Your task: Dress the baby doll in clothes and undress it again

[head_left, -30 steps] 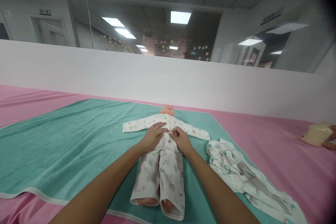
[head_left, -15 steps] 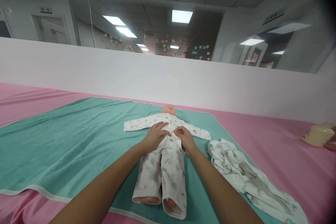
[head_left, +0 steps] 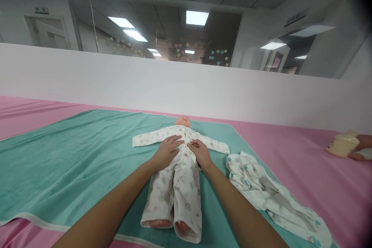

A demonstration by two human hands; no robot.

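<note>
A baby doll (head_left: pixel 183 121) lies on its back, head away from me, arms spread. It wears a white printed baby top (head_left: pixel 149 138) and matching trousers (head_left: pixel 187 197), with its feet just showing inside the leg openings. My left hand (head_left: pixel 168 150) rests on the front of the top with fingers stretched out, thumb towards the middle. Beside it, my right hand (head_left: pixel 200 151) pinches the front edge of the top near the doll's waist. The small piece between those fingertips is mostly hidden.
Beneath the doll is a green blanket (head_left: pixel 87 162) on a pink cover (head_left: pixel 281 147). Crumpled white printed baby clothes (head_left: pixel 258 182) lie to the right. A pale yellow rounded object (head_left: pixel 343 144) sits at the far right. A low white wall (head_left: pixel 116 81) runs behind, with mirror or glass above.
The view has shifted slightly, so everything sits a little further left. Both hands stay at the front of the top, with hardly any movement.
</note>
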